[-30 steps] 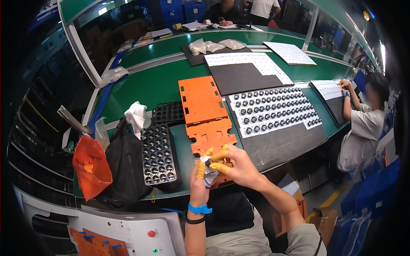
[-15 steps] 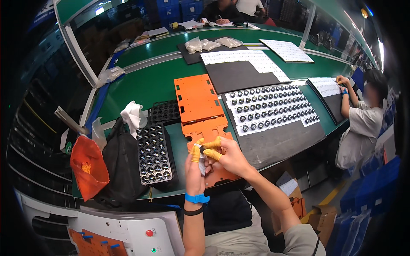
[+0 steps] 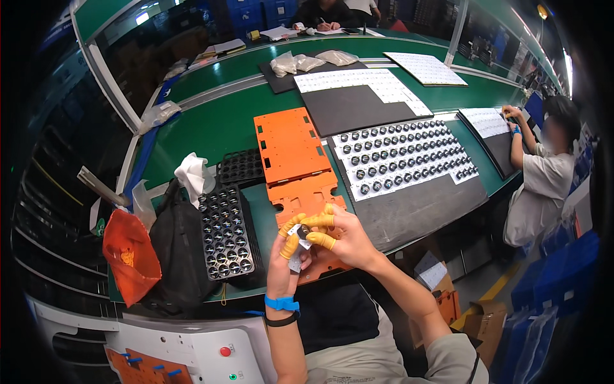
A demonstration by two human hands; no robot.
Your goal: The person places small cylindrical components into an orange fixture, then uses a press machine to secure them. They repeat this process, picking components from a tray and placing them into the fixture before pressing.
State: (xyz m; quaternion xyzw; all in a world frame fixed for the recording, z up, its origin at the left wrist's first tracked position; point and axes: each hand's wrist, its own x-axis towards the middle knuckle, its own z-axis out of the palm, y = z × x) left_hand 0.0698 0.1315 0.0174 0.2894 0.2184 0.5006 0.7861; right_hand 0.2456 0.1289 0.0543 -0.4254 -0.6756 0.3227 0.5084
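Note:
Both my hands meet over the near end of an orange plastic jig plate. My left hand, with yellow finger cots and a blue wristband, holds a small pale flat piece. My right hand, also in yellow finger cots, pinches a small dark round part at the top of that piece. A black tray of round parts in cells lies just left of my hands.
A second orange plate lies beyond the first. A white sheet with rows of round dark parts rests on a black mat. A black bag and orange pouch sit at left. Another person works at right.
My hands have stayed together over the orange plate while the fingers shifted on the small piece. The view has moved slightly.

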